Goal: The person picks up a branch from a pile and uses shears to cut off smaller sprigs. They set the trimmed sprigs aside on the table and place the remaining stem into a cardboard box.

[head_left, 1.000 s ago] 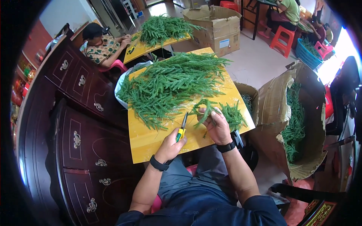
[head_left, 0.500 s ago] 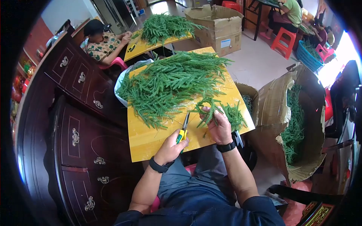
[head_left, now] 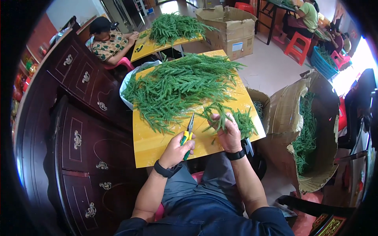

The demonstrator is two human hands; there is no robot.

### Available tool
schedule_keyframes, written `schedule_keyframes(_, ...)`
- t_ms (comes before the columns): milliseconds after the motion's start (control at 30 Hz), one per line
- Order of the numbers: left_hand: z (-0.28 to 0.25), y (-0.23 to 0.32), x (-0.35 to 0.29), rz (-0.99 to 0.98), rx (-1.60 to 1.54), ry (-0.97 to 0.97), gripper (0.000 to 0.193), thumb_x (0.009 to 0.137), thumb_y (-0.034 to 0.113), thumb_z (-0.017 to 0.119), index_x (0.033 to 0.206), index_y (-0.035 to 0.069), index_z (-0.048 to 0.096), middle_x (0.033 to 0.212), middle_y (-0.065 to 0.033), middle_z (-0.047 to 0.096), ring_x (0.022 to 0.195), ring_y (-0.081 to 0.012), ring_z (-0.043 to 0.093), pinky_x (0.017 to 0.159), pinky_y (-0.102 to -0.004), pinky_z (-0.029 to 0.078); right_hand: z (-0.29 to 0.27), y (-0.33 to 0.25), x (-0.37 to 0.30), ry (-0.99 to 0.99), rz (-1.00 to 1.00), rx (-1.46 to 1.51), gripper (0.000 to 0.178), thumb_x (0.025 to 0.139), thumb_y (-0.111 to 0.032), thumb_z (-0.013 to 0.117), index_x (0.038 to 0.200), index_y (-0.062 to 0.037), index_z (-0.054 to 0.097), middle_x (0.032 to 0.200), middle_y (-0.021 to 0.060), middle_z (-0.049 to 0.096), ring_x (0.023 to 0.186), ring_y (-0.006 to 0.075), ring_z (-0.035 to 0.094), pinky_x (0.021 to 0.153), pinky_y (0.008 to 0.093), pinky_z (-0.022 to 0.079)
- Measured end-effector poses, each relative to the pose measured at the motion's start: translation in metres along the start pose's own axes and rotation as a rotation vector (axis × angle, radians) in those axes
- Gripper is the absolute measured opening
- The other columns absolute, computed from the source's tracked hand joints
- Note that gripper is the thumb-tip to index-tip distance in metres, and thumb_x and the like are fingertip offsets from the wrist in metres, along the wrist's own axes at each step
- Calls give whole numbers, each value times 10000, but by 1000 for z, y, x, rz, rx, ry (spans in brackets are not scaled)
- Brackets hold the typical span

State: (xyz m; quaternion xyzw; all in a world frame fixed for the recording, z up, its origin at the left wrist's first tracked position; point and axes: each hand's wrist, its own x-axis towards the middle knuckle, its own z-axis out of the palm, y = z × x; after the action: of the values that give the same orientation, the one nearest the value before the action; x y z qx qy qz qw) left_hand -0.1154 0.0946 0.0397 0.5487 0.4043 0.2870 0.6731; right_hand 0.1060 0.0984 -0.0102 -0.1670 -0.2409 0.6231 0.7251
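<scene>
My left hand [head_left: 176,150] is closed round the yellow-and-green handles of needle-nose pliers [head_left: 188,137]. The pliers' jaws point up and away over the yellow table [head_left: 151,147]. My right hand [head_left: 228,135] pinches a green artificial pine sprig [head_left: 217,112], whose fronds curve over the fingers. The pliers' tip is apart from the sprig. Beyond both hands a large heap of green sprigs [head_left: 181,82] covers the far part of the table. A smaller bunch of sprigs [head_left: 245,122] lies right beside my right hand, partly hidden by it.
An open cardboard box [head_left: 281,114] holding greenery stands at the right. Dark wooden drawers [head_left: 90,137] line the left. A person [head_left: 110,43] sits at another yellow table [head_left: 153,49] ahead. Further off are a big carton [head_left: 238,37], a red stool [head_left: 298,47] and a blue basket [head_left: 322,63].
My left hand has drawn the pliers slightly back and left, away from the sprig. The sprig's looped shape in my right hand has opened into drooping fronds.
</scene>
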Motion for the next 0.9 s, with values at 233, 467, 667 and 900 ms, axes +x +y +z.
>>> schedule_keyframes(233, -7, -5, 1, 107, 333, 141, 280, 967, 195, 592, 1142, -20, 556, 821, -79, 633, 724, -183, 639, 639, -303, 489, 6, -16, 1, 35, -40, -55, 285, 993, -182, 467, 1229, -23, 492, 1191, 155, 636, 1118, 258, 610, 1006, 401, 457)
schedule_keyframes(467, -10, 4, -2, 235, 926, 213, 341, 890, 238, 643, 1096, -14, 539, 771, -268, 606, 769, -471, 606, 642, -493, 469, 19, -18, 4, 103, -236, -601, 295, 951, -129, 553, 1226, -22, 562, 1121, 139, 673, 1004, 192, 635, 910, 316, 474)
schedule_keyframes(667, -6, 6, 1, 157, 850, 188, 334, 886, 237, 643, 1092, -2, 534, 792, -263, 617, 794, -459, 616, 669, -500, 469, 13, -11, -3, 106, -24, -1080, 143, 907, -59, 665, 1033, 8, 677, 836, 20, 672, 767, 48, 596, 686, 212, 495)
schedule_keyframes(900, -6, 9, 6, 120, 798, 168, 367, 881, 237, 640, 1127, -11, 529, 841, -273, 629, 835, -466, 614, 692, -508, 472, 9, -5, -4, 40, -113, -1211, 130, 901, -92, 667, 969, 18, 680, 711, -3, 634, 651, 42, 574, 601, 221, 478)
